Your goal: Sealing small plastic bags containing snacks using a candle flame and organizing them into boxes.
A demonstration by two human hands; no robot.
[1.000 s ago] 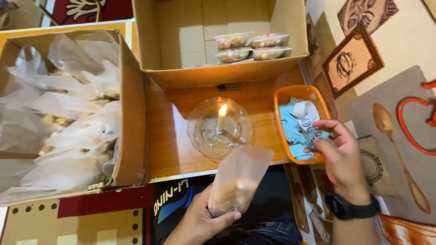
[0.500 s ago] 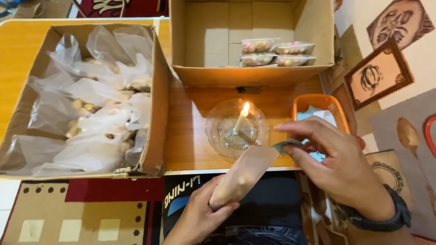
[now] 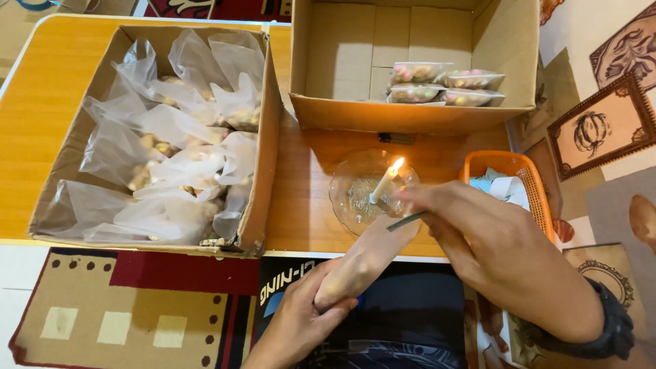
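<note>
The left hand (image 3: 301, 318) wraps its fingers around a translucent snack pouch (image 3: 365, 260) held just above the bench (image 3: 304, 198) edge. The right hand (image 3: 495, 253) pinches a small slip (image 3: 404, 221) at the pouch's mouth, beside the lit candle (image 3: 385, 182) in its glass dish (image 3: 352, 195).

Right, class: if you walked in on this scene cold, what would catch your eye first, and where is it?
The lit candle in a glass dish at the table's middle stands out. Just in front, the left hand holds a translucent snack pouch while the right hand pinches a small paper slip at its mouth. At left, a cardboard box is piled with similar pouches.
</note>
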